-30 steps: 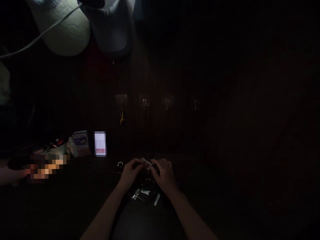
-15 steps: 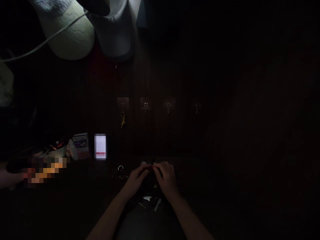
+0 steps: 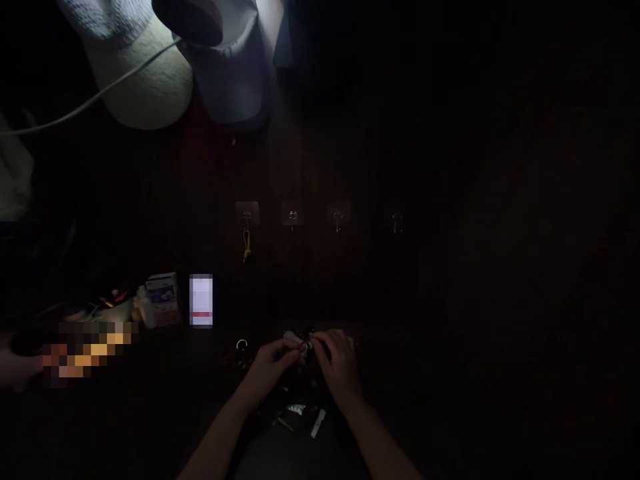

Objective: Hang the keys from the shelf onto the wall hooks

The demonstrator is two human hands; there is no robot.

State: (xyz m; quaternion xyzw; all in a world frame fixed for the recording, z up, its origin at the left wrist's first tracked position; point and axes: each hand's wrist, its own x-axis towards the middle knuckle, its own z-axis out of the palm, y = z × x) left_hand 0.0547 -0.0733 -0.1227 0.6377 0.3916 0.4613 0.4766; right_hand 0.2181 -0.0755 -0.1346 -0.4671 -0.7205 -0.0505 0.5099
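The scene is very dark. My left hand [image 3: 273, 368] and my right hand [image 3: 340, 363] meet over a dark tabletop [image 3: 295, 453], their fingertips pinching a small pale object [image 3: 303, 345] with a reddish thread or band on it. Its exact kind is hidden by my fingers and the dimness. Below my hands lie small metal pieces [image 3: 296, 409] and a pale strip [image 3: 318, 424]. A thin metal ring [image 3: 242, 345] rests left of my left hand.
Left on the table stand a printed box [image 3: 163, 299], a small bottle [image 3: 145, 308] and a phone with a blurred screen [image 3: 201, 301]. Another person's hand [image 3: 17, 368] shows at the far left. Wall hooks [image 3: 247, 217] hold a yellow cord [image 3: 247, 245]; caps [image 3: 145, 80] hang above.
The whole scene sits slightly lower in the view than before. My hands stay together on the small object, with their fingers shifted slightly around it.
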